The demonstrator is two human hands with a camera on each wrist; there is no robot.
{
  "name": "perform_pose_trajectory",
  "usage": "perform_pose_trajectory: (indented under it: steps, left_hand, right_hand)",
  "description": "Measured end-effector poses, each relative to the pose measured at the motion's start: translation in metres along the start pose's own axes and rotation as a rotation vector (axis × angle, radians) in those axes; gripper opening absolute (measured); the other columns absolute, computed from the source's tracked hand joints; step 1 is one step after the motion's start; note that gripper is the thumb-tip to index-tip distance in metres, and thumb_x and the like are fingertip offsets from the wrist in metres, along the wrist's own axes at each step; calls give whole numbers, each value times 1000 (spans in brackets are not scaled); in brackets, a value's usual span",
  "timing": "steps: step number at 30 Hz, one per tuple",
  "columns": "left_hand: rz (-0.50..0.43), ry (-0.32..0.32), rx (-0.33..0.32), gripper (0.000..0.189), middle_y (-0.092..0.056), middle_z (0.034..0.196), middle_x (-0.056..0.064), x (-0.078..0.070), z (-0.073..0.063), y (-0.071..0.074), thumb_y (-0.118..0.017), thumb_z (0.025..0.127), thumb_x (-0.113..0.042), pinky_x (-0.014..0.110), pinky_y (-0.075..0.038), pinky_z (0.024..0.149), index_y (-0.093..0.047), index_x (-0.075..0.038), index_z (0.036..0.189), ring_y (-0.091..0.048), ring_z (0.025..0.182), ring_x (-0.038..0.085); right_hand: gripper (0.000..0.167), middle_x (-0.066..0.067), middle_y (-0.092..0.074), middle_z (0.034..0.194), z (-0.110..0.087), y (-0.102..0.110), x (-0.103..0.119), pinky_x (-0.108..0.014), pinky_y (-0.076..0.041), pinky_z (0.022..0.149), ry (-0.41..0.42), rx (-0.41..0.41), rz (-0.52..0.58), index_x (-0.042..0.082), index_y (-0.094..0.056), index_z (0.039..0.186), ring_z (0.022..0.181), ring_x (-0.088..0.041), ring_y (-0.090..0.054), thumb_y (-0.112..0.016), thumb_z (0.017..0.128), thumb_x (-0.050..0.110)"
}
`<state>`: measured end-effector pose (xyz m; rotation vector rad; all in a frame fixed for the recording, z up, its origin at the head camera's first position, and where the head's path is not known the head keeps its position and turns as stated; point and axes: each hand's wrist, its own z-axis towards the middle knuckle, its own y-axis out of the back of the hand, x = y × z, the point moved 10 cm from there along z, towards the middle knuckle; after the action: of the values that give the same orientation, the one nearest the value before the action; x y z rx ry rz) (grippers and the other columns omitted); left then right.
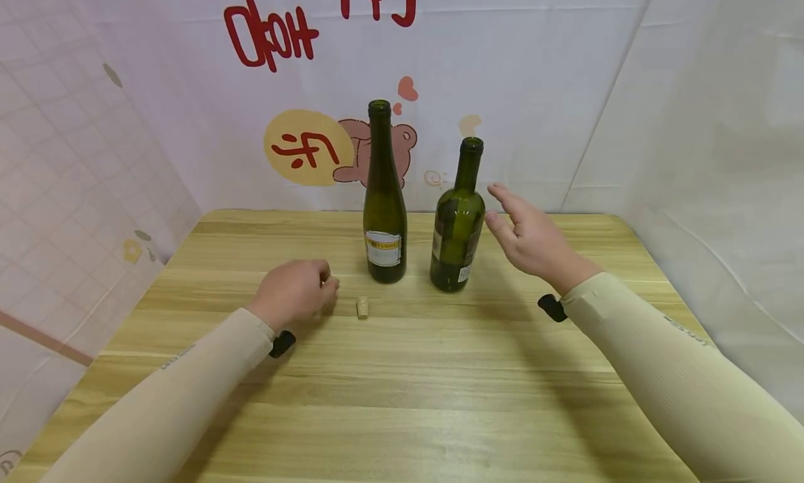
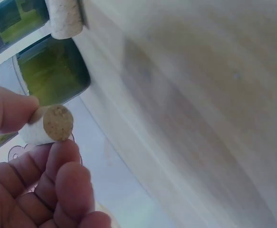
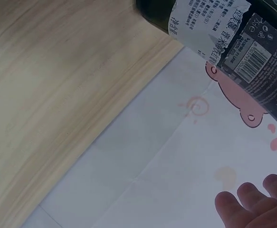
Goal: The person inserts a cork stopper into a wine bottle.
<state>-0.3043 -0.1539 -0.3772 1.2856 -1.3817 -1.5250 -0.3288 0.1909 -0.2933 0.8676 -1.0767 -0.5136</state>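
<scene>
My left hand (image 1: 295,291) pinches a cork (image 2: 57,122) between thumb and fingers, its round end showing in the left wrist view. A second cork (image 1: 362,308) stands on the table just right of that hand. Behind it rises a tall green bottle (image 1: 384,211) with a white and yellow label. A shorter, broader green bottle (image 1: 457,225) is upright to its right, and the right wrist view shows its dark and white printed labels (image 3: 254,54). Both bottle mouths look uncorked. Beside the shorter bottle's right side, my right hand (image 1: 530,242) is held with fingers extended, gripping nothing.
The wooden table (image 1: 402,385) extends under both arms, its back edge close behind the bottles. A white printed cloth (image 1: 534,64) hangs behind and along both sides. Each wrist wears a small black device.
</scene>
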Motion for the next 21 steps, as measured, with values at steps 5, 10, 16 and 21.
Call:
perform_pose_trajectory:
  steps: [5,10,16,21]
  left_hand:
    - [-6,-18,-60,28,-71,80,-2,-3,1,11,-61,103,-36,33,-51,63,-72,-10,105,-60,65,14]
    - [-13,-22,-88,29,-71,82,-1,-6,1,19,-62,103,-37,32,-49,62,-72,-10,109,-60,67,15]
    - [-15,-22,-95,30,-71,87,0,-12,2,27,-61,103,-37,34,-51,66,-72,-10,112,-62,72,16]
    - [-30,-30,-122,28,-71,91,1,-16,2,35,-62,102,-36,36,-53,69,-72,-12,110,-63,76,17]
  right_hand:
    - [68,-10,-20,176,1,-1,3,-61,-27,127,-1,-5,6,14,-21,169,156,-43,-33,-36,113,49]
    - [69,-10,-21,176,3,-1,6,-61,-26,127,0,-5,14,16,-19,169,157,-43,-31,-38,112,50]
    - [71,-10,-21,176,5,-3,6,-59,-25,128,1,-11,15,15,-20,169,159,-41,-30,-40,112,51]
    - [73,-11,-22,176,6,-4,9,-60,-26,127,-9,-9,23,16,-19,169,158,-42,-30,-42,111,53]
